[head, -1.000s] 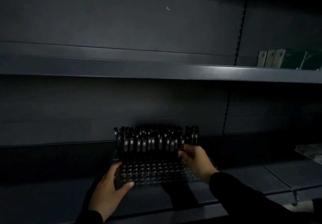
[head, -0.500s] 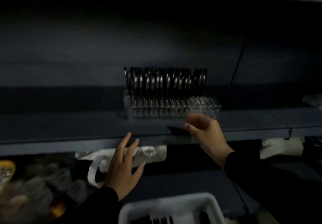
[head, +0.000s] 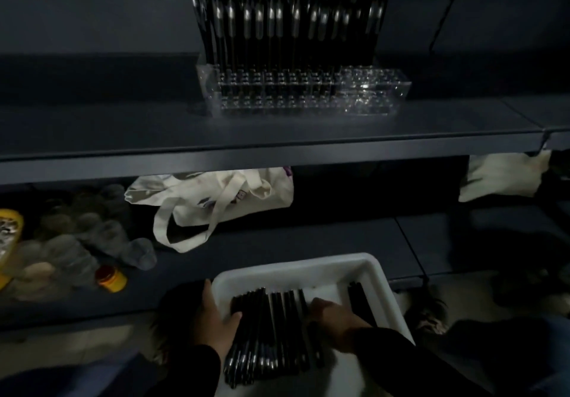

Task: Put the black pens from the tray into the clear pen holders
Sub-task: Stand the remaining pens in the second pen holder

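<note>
Dropped from the shelf [head: 277, 137] to the white tray [head: 382, 285] since the earlier frame, both hands; view tilted downward with them, clear pen holder [head: 370, 94] now high in the picture instead of just above the fingers.

Well under way, by the look of it. Back rows of the holder packed with upright black pens [head: 277, 26]; front rows and the right-hand end showing empty sockets. A thick bundle of pens [head: 265, 328] lying flat in the tray, plus a couple apart [head: 359, 301] near its right wall. Plenty left to move, then.

Left hand [head: 216, 319] at the tray's left rim, thumb over the edge and touching the bundle's left side, fingers loosely spread, nothing gripped. Right hand [head: 333, 316] resting on the bundle's right part, fingers [head: 317, 304] curled down among the pens; impossible to tell whether closed around any. Next probably a gather and lift toward the empty sockets.
</note>
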The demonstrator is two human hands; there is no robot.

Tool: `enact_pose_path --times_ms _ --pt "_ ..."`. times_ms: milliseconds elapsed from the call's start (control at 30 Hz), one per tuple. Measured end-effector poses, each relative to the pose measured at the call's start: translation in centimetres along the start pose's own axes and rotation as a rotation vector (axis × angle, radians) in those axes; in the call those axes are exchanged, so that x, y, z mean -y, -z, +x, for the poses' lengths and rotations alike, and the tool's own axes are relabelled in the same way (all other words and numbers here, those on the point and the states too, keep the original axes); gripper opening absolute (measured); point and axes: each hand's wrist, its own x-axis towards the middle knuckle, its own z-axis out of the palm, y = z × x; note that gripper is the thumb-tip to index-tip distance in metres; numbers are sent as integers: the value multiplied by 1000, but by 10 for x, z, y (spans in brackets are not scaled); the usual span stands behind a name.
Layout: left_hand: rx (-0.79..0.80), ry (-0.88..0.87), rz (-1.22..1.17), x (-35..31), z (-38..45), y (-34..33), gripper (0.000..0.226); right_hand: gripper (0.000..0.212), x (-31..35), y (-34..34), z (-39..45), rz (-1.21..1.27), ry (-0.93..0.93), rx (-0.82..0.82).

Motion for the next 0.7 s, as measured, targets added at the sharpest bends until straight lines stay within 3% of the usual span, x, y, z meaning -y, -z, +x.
enact_pose_path --times_ms 67,233,400,500,600,700 --pt "-24 -15 8 0 -2 -3 97 30 -17 -17 10 26 12 43" --pt "-4 -19 -25 6 1 -4 103 36 15 2 10 -277 141 18" --pt "-34 -12 -4 5 -2 -4 105 40 16 2 17 -191 163 68" --pt "-27 -21 33 2 -5 -1 107 21 25 17 8 -11 94 -102" --pt "-54 -44 128 -6 -11 4 108 43 33 46 -4 126 61 -261" --pt "-113 -147 186 -29 -18 11 103 41 49 78 -25 171 114 -442"
